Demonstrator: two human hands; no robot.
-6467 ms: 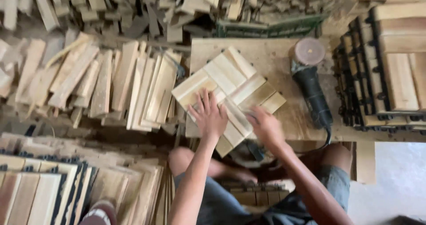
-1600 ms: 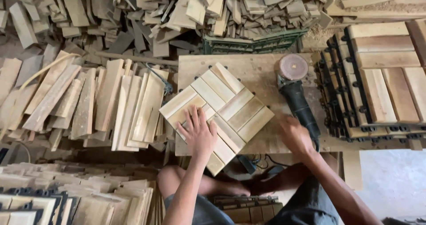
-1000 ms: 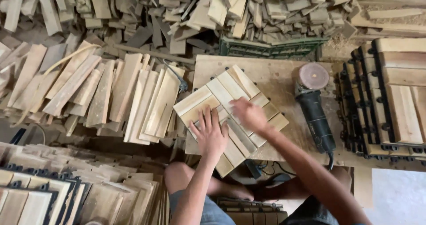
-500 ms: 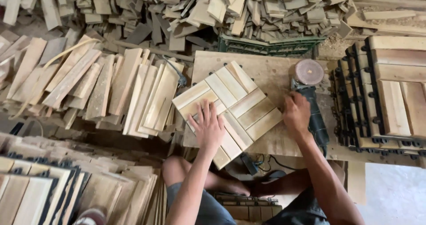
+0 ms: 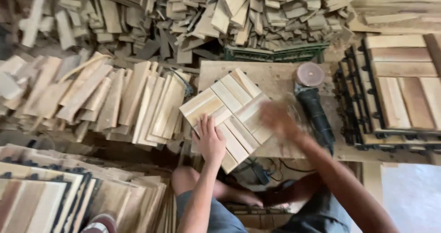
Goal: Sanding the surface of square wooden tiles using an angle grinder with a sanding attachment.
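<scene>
A square wooden deck tile (image 5: 229, 100) made of pale slats lies turned like a diamond on a low plywood board (image 5: 275, 79). My left hand (image 5: 210, 139) rests flat on its near corner, fingers spread. My right hand (image 5: 275, 118) is blurred with motion over the tile's right edge, fingers apart and holding nothing. A black angle grinder (image 5: 314, 109) with a round sanding disc (image 5: 310, 72) lies on the board just right of my right hand.
Loose wooden slats (image 5: 115, 100) lean in a pile to the left. A heap of offcuts (image 5: 239, 12) fills the back, behind a green crate (image 5: 275, 55). Finished tiles on black bases (image 5: 395, 90) stack at right, more tiles (image 5: 41, 201) at lower left.
My right hand went to the grinder, then swept back left over the tile's right edge. My left hand has stayed pressed on the tile's near corner.
</scene>
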